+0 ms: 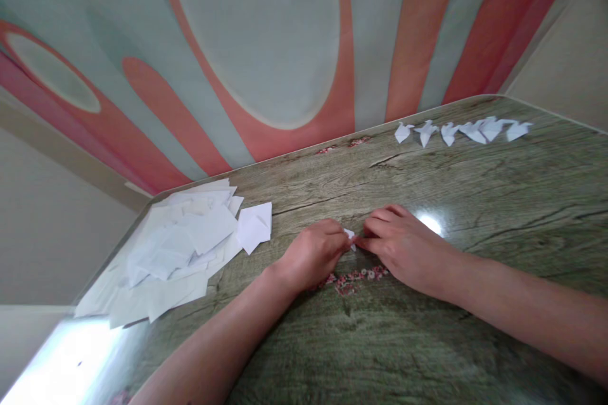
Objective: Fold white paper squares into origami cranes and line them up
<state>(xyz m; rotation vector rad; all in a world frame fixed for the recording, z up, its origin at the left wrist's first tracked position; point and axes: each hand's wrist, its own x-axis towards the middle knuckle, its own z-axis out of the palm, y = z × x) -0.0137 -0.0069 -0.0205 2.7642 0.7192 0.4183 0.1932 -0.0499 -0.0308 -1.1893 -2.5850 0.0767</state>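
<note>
Near the middle of the table, my left hand (317, 252) is closed, its fingers pinching a small piece of folded white paper (350, 235). Most of that paper is hidden by the fingers, so its full shape cannot be made out. My right hand (401, 242) comes in from the other side, with its thumb and fingertip closed at the paper's right edge. Left of my hands lies a flat square of white paper (255, 226) with creases. At the far right, a row of several small folded paper birds (449, 133) stands along the table's back.
A loose heap of white paper sheets (190, 240) covers the table's left side. The wood-patterned table (323, 342) has floral patches on its surface. Behind it rises a wall (261, 25) with red and grey shapes.
</note>
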